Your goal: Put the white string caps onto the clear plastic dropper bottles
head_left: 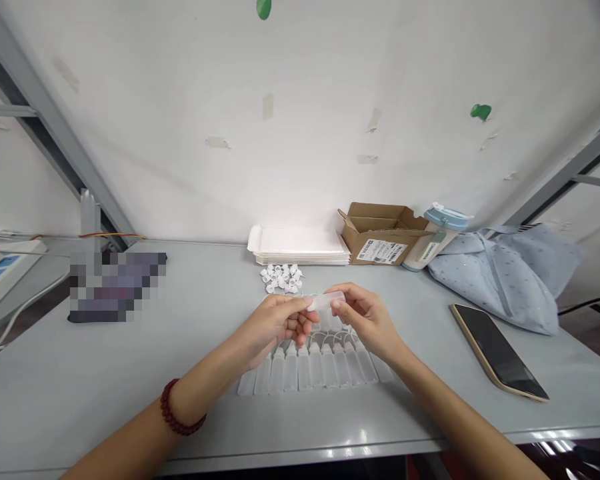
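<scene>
head view: left hand point(275, 323) pinches left end of translucent tube point(326, 301) between thumb and fingers, lower fingers curled; right hand point(369, 319) pinches right end. tube slightly tilted, near centre, above grey table point(195, 427).

from tube: row of translucent bottles point(304, 371) at six o'clock, partly hidden by hands; cluster of white caps point(281, 278) at ten; white stack point(300, 247) at eleven; open cardboard box point(353, 233) between one and two; lidded tumbler point(446, 220) at two; phone point(500, 350) between three and four.
</scene>
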### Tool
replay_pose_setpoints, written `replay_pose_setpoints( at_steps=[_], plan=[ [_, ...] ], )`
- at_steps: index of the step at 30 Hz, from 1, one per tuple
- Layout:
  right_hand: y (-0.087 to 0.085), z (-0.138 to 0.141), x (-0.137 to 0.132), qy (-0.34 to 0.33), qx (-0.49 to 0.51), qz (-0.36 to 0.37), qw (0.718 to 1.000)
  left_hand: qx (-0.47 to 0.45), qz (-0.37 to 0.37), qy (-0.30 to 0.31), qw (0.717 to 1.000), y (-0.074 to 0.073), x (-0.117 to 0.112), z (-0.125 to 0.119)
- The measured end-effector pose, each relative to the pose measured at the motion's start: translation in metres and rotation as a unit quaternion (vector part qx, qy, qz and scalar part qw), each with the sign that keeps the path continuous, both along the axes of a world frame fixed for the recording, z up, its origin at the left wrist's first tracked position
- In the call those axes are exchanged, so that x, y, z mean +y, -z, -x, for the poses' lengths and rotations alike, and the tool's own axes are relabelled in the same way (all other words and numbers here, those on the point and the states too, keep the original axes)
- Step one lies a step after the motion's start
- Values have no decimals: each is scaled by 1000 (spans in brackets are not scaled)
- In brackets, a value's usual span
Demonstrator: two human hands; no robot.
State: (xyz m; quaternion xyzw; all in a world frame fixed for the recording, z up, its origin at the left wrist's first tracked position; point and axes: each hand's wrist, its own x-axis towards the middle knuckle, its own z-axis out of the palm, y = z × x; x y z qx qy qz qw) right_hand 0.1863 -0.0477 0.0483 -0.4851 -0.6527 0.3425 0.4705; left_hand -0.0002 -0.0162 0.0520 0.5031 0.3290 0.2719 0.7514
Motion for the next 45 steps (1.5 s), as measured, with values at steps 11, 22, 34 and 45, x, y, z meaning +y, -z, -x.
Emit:
replay_pose_setpoints(
  at_steps=[11, 22, 34, 45],
  plan=[
    [4, 1, 2, 19, 41, 42, 998, 140, -271, -17, 952, 0, -2, -1],
    [5, 0, 6, 22, 39, 82, 996, 272, -623, -75, 729, 22, -1, -5],
    [26, -52, 49, 160, -111, -48, 980, 392, -498, -132, 762, 25, 67, 45],
    [59, -85, 82, 146, -240, -46, 959, 383, -477, -89, 786, 40, 74, 42]
  ],
)
